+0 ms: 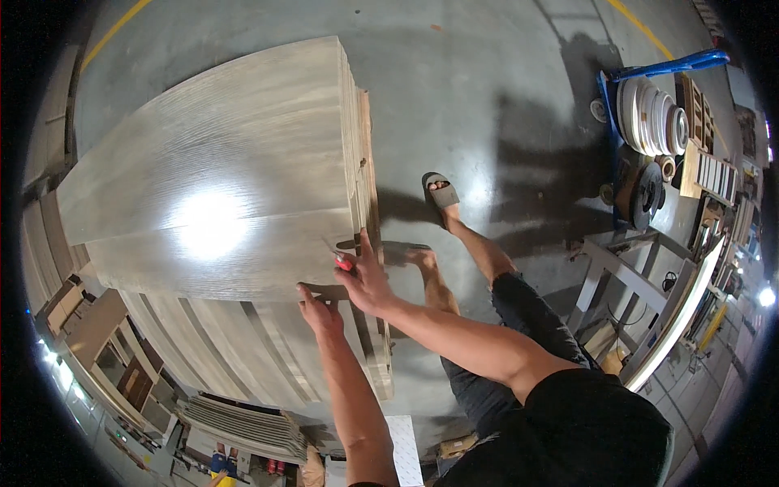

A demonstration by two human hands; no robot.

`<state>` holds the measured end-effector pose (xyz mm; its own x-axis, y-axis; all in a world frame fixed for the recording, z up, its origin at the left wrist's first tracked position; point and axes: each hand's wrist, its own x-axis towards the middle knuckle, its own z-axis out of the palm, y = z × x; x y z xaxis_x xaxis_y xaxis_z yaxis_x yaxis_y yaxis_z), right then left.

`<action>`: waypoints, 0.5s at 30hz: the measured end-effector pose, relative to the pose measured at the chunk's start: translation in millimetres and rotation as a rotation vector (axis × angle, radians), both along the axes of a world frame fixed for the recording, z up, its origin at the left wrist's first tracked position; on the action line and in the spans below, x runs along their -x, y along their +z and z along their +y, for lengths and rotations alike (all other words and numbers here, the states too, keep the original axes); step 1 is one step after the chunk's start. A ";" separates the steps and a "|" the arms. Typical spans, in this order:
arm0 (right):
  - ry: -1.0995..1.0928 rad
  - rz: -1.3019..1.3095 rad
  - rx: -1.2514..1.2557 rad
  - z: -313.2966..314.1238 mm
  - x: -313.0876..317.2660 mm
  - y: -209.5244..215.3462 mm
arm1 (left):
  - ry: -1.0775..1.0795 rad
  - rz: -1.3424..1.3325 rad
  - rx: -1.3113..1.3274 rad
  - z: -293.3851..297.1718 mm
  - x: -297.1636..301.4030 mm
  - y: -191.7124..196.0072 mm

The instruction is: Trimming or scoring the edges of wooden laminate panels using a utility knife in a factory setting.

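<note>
A worker leans over a stack of pale wood-grain panels (219,187), top sheet smooth w/ a bright glare spot. Right hand (365,280), at the stack's near-right corner, pinches a small red-handled tool (341,258) against the panel edge, other fingers spread. Left hand (319,312), just below that corner, lies flat w/ fingers together on the layered edge. Right of the stack: grey polished concrete floor (503,73), blue cart (649,73) w/ white rolls.
</note>
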<state>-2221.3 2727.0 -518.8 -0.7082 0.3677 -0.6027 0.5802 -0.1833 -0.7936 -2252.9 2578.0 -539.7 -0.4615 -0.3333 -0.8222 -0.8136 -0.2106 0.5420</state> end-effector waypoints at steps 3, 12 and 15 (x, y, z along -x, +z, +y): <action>-0.085 0.021 0.112 -4.7 -1.0 -2.1 | -0.029 -0.002 0.043 -3.2 -2.4 -2.8; 0.191 0.014 -0.062 17.0 4.9 13.8 | -0.075 0.041 -0.014 -14.9 -3.0 -13.3; 0.252 0.046 -0.083 22.7 5.2 12.0 | -0.064 0.004 0.027 -19.6 1.5 -13.5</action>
